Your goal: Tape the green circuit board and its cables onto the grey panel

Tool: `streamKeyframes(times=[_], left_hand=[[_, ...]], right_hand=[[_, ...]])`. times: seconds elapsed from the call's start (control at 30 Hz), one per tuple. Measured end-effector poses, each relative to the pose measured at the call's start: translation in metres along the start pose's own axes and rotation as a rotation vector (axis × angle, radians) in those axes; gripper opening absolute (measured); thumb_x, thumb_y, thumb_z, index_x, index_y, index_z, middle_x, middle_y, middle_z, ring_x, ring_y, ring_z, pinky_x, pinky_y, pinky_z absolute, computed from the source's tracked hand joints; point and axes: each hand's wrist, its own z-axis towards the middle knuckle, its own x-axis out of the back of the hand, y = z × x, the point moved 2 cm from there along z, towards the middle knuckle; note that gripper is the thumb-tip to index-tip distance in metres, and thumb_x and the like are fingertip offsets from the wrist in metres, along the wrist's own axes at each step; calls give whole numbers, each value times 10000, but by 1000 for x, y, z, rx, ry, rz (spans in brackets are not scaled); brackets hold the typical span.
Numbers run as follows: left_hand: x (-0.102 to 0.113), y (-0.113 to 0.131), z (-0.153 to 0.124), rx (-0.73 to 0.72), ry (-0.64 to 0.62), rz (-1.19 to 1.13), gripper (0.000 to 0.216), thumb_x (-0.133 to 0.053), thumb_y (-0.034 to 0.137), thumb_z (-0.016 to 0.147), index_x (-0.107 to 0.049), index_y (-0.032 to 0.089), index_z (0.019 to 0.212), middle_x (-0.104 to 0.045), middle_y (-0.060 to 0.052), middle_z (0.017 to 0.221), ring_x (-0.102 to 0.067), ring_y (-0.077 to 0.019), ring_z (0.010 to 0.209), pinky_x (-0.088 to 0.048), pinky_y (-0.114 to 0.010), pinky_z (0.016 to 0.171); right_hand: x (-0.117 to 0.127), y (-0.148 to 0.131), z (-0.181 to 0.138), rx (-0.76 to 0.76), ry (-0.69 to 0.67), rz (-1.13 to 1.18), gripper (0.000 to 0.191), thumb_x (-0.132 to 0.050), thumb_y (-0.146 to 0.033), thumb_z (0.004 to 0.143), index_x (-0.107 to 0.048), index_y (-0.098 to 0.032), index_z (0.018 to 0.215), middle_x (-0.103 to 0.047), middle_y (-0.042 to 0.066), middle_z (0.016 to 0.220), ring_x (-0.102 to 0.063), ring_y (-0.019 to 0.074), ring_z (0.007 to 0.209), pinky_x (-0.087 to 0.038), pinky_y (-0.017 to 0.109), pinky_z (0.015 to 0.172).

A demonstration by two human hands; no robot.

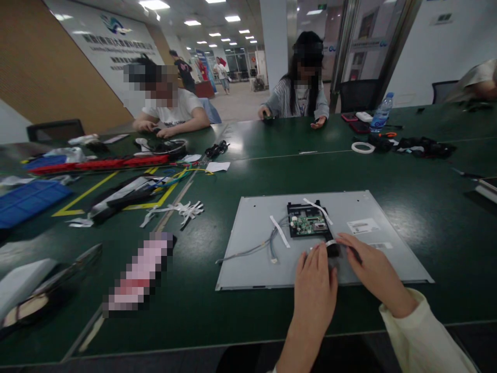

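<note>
A grey flat metal panel (254,223), like the back of a display, lies flat on the green table. A green circuit board (308,226) in a black frame sits near its middle. Just below the board, a short white tape strip (330,243) crosses a black part (333,250). My left hand (316,277) lies on the panel with fingers stretched, their tips beside the strip's left end. My right hand (370,264) has its fingertips closed at the strip's right end. Grey cables (252,252) run left from the board. Another white strip (280,231) lies across them.
Left on the table are cut white strips (188,212), a pixelated pink object (142,272), a blue tray (33,199) and bundled cables. A white tape roll (363,147) and a water bottle (381,114) stand at the back right. Two people sit opposite.
</note>
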Motion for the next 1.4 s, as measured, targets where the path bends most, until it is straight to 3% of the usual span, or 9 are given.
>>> streamKeyframes(times=[0.1, 0.23, 0.43, 0.6, 0.7, 0.83, 0.93, 1.2, 1.4], left_hand=[[8, 3, 0, -20, -16, 3, 488, -416, 167, 888, -354, 138, 1371, -482, -109, 1389, -444, -212, 1291, -357, -418, 1090], [45, -10, 8, -9, -1, 33, 427, -427, 204, 907, -406, 186, 1333, -485, -92, 1381, -443, -217, 1285, -343, -418, 1092], [93, -86, 57, 186, -10, 133, 369, -459, 183, 889, -482, 120, 1252, -574, -132, 1215, -561, -230, 1125, -448, -348, 951], [81, -139, 95, 122, -67, 96, 344, -508, 180, 855, -552, 113, 1190, -598, -120, 1134, -582, -210, 1057, -435, -321, 951], [65, -155, 105, -29, -18, 31, 311, -480, 117, 846, -598, 149, 1133, -599, -99, 1120, -566, -201, 1059, -419, -335, 973], [55, -172, 106, -37, 131, -136, 301, -416, 60, 842, -625, 153, 1038, -599, -81, 1054, -570, -181, 1015, -438, -321, 941], [57, -177, 103, -53, 129, -263, 281, -415, 51, 833, -630, 156, 981, -598, -65, 1018, -576, -165, 975, -455, -297, 904], [59, -173, 96, 21, 136, -326, 250, -425, 50, 829, -632, 160, 916, -587, -57, 967, -569, -171, 961, -452, -305, 889], [57, -174, 97, 19, 125, -331, 258, -423, 46, 826, -632, 160, 926, -584, -60, 975, -566, -174, 963, -448, -313, 895]], right_hand=[[2, 1, 0, -4, -12, -31, 417, -346, -199, 910, -428, -218, 1318, -644, 59, 1180, -644, 212, 1018, -524, 373, 865], [5, 4, -1, -8, 19, -86, 413, -358, -227, 922, -432, -195, 1327, -614, 85, 1222, -619, 226, 1063, -513, 396, 897], [15, -19, 1, 132, 29, -111, 384, -371, -200, 924, -484, -174, 1290, -565, 99, 1283, -535, 216, 1183, -450, 404, 1006], [19, -62, 23, 372, -73, -102, 378, -406, -161, 905, -518, -178, 1265, -558, 81, 1294, -478, 210, 1238, -426, 403, 1038], [10, -82, 47, 466, -144, -154, 347, -460, -133, 875, -560, -171, 1206, -556, 85, 1281, -474, 236, 1222, -431, 424, 1017], [-9, -101, 80, 541, -198, -244, 327, -497, -33, 819, -601, -164, 1100, -577, 88, 1204, -501, 240, 1140, -459, 404, 946], [-21, -108, 98, 575, -207, -275, 293, -506, -29, 817, -614, -163, 1054, -582, 95, 1161, -503, 245, 1095, -460, 395, 901], [-37, -110, 105, 264, -69, -123, 144, -567, -265, 830, -660, -156, 843, -563, 122, 1163, -404, 286, 1213, -332, 471, 1016], [-51, -111, 103, 67, -35, -79, 125, -617, -281, 792, -660, -179, 733, -522, 138, 1251, -273, 326, 1329, -198, 579, 1054]])
